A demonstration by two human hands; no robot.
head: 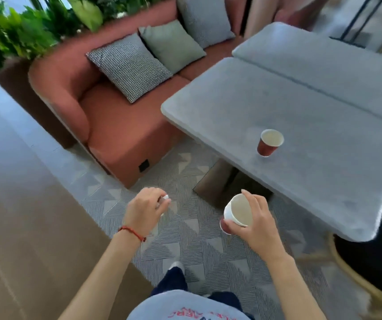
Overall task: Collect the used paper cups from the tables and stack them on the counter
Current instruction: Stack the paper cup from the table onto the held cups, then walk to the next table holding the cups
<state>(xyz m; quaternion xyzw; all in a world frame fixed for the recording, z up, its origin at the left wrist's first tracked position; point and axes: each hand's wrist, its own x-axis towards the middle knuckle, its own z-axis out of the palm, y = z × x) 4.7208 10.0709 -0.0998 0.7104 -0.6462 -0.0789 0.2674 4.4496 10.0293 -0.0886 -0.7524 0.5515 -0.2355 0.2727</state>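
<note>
A red paper cup (269, 142) with a pale inside stands upright on the grey table (301, 116), near its front edge. My right hand (253, 224) grips a stack of paper cups (237, 212), white on the outside with a red one beneath, held above the floor just short of the table. My left hand (145, 210) hovers over the patterned carpet with curled fingers pinching a small white thing (165, 197) that I cannot identify.
A terracotta sofa (116, 121) with several cushions stands at the back left, with green plants (23, 26) behind it. A second grey table (324, 56) abuts the first. A brown counter edge (23, 227) runs along the left. A wicker chair (370, 273) sits lower right.
</note>
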